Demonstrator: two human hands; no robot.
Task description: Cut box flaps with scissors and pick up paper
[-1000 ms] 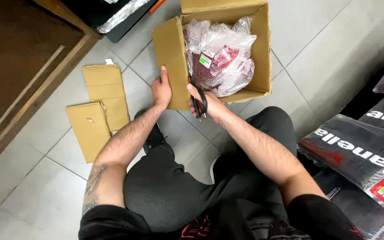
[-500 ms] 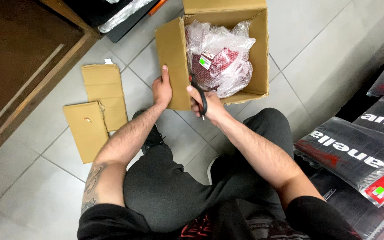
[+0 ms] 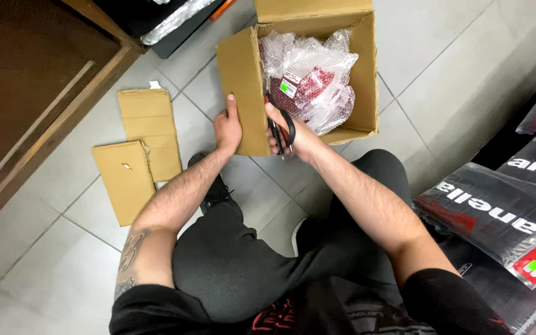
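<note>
Head cam looked down on a cardboard box (image 3: 355, 68) on the floor tiles. Bubble-wrapped goods (image 3: 311, 80) sat inside it. Left of the box lay two cut flaps (image 3: 138, 155). Left hand (image 3: 227, 127) gripped the box's near flap (image 3: 243, 93); right hand (image 3: 293, 133) was closed around black scissors (image 3: 278, 131) at that flap's inner edge. Risky imo: blades could've slipped into the wrap, or nicked the left fingers.

Single head-worn view, looking steeply down from above the person's lap at a tiled floor (image 3: 454, 68). Close range: forearms run from bottom centre up to mid-frame. An open cardboard box (image 3: 243, 80) sits top centre, a wooden edge (image 3: 44, 130) upper left, stacked packets (image 3: 497, 211) at right. No second view.
</note>
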